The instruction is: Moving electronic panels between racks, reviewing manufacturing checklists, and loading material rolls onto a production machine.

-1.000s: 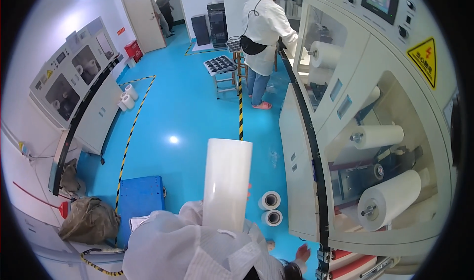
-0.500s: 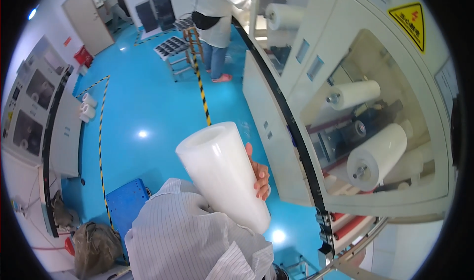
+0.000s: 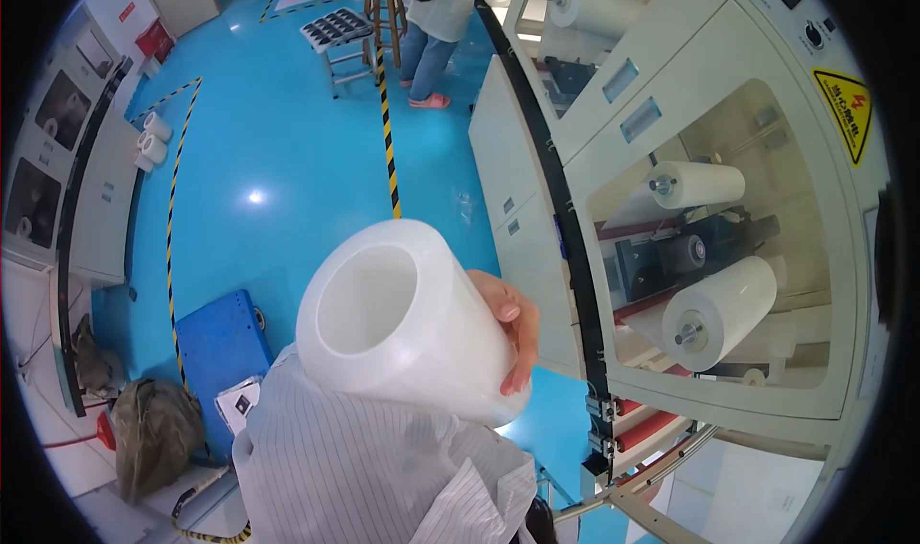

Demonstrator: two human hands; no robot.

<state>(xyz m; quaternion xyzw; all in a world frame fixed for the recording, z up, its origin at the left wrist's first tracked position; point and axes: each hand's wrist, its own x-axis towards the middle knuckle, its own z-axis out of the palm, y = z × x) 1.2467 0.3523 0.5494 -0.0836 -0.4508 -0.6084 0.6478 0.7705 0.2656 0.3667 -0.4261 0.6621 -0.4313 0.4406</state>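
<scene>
A thick white roll (image 3: 446, 352), hollow at its open end and looking like wound plastic film, lies tilted across my front. That end faces up and to the left. My left hand (image 3: 513, 328) comes round from behind the roll, its fingers curled against the right side. A pale striped sleeve (image 3: 355, 458) covers my arm, and the forearm is largely hidden behind the roll. My right hand does not show.
On the right stands a cabinet machine (image 3: 690, 93) with white rolls (image 3: 719, 314) behind its window. A blue platform (image 3: 225, 338) and a brown bag (image 3: 158, 439) lie at left. Ahead are a stool with a black tray (image 3: 337, 28) and a person (image 3: 431, 60); farther left, several white rolls (image 3: 151, 141).
The roll has turned so its hollow end faces me more and looks larger. My view has shifted down; a white item on the blue platform now shows.
</scene>
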